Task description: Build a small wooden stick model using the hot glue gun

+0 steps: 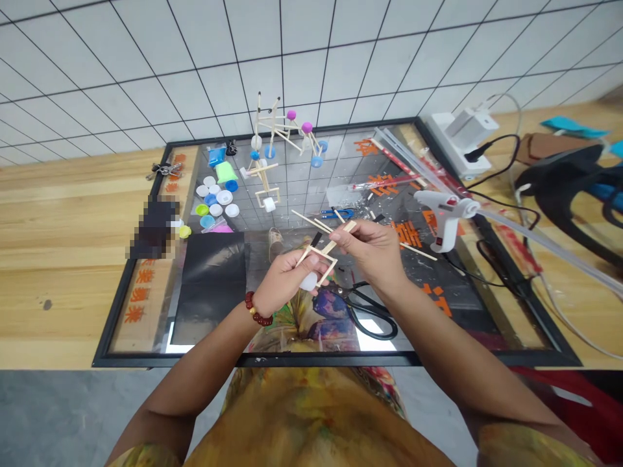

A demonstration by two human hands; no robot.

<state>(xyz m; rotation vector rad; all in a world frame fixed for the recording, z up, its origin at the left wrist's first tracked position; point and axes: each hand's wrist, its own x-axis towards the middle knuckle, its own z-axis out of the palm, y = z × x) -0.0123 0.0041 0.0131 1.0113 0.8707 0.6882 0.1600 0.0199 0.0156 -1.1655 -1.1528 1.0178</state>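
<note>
My left hand (289, 275) is closed round a small frame of thin wooden sticks (327, 275). A round white piece (309, 281) shows at the frame's lower corner, by my fingertips. In my right hand (374, 250), thumb and fingers pinch a flat wooden stick (339, 238) that meets the frame's upper side; whether it is fixed there I cannot tell. Thin loose sticks (311, 221) lie just beyond my fingers. Black-handled scissors (372, 311) rest on the glass below my right hand. A white glue gun (445, 217) stands to the right.
Stick models (272, 130) with coloured caps stand at the back of the glass tabletop (287, 357). Several small caps (214, 200) and a black sheet (211, 285) lie left. Clear glue sticks (396, 152), a power strip (457, 146) and cables are on the right.
</note>
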